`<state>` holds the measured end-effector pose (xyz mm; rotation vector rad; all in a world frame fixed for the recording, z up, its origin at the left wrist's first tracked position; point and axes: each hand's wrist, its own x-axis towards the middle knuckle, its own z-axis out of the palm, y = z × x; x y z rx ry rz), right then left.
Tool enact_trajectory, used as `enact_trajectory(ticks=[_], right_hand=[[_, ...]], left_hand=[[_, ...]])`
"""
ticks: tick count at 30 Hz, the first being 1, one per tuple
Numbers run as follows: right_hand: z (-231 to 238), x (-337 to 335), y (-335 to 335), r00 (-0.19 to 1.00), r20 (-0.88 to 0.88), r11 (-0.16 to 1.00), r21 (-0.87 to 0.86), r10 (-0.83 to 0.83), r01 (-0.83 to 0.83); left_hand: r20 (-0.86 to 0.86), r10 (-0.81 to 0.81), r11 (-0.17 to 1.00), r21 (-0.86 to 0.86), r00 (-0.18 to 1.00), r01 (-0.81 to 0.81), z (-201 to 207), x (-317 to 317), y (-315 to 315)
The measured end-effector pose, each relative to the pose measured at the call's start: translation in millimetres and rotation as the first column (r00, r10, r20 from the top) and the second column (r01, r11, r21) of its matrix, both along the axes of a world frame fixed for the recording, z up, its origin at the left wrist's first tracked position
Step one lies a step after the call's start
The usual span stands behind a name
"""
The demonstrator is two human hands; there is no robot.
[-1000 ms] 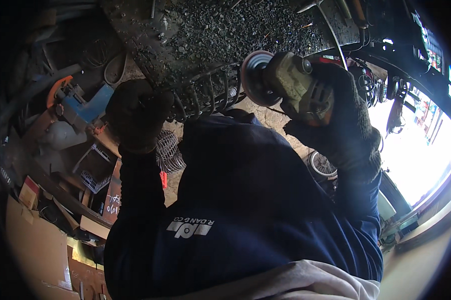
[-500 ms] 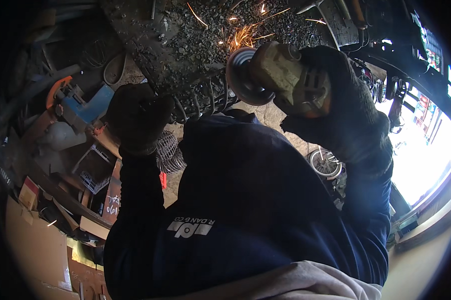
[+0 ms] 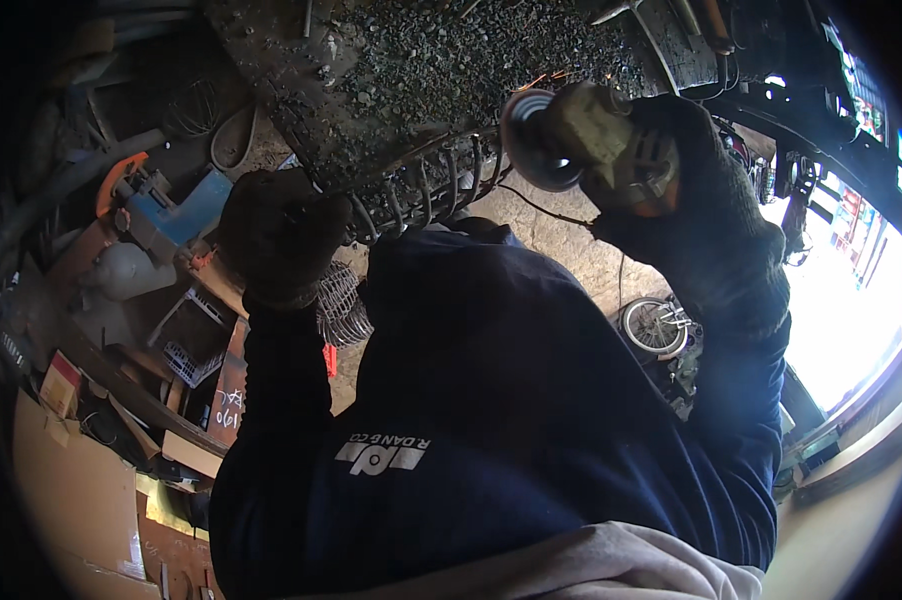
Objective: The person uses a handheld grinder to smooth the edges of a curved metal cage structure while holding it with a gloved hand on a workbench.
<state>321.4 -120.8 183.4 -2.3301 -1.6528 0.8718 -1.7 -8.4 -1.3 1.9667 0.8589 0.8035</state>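
My right hand, in a dark knitted glove, is wrapped round the body of an angle grinder with a worn yellowish housing. Its round disc faces left, and a few faint sparks show just above it. The disc is beside the right end of a ribbed metal piece, a row of curved dark bars along the near edge of the workbench. At that piece's left end, my left hand, also gloved, is closed on it; the glove is dark and hides the fingers' exact hold.
Metal chips cover the workbench, and hand tools lie at its far right. Below on the left are a blue and orange machine, a plastic crate and cardboard. A cord hangs near the grinder; a spoked wheel stands below.
The angle grinder has moved right and slightly down in my right hand. The bright spark spray has shrunk to a few faint streaks. My left hand has barely shifted.
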Motion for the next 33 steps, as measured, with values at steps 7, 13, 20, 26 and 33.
enact_trajectory(ticks=[7, 13, 20, 26, 33], right_hand=[[-11.5, -2.9, -31.4, 0.985, -0.027, 0.981, 0.093, -0.168, 0.17], [-24.5, -20.9, -44.7, 0.966, -0.204, 0.98, 0.081, -0.161, 0.18], [-24.7, -26.1, -47.7, 0.977, -0.154, 0.987, 0.043, -0.149, 0.157], [-22.2, -28.5, -43.7, 0.979, -0.114, 0.984, 0.039, -0.17, 0.176], [-22.0, -31.9, -44.6, 0.986, -0.086, 0.987, 0.06, -0.144, 0.15]], left_hand=[[0.015, 0.055, 0.994, -0.09, 0.998, -0.053, 10.4, 8.6, 1.5], [-0.005, 0.129, 0.97, -0.205, 0.992, -0.127, -1.9, 4.8, 4.1], [0.09, 0.163, 0.946, -0.296, 0.982, -0.13, -11.5, 3.5, 0.5], [0.176, 0.226, 0.87, -0.478, 0.958, -0.117, -25.1, -7.4, 4.0], [-0.022, 0.172, 0.968, -0.179, 0.985, -0.173, -13.5, 3.9, 0.5]])
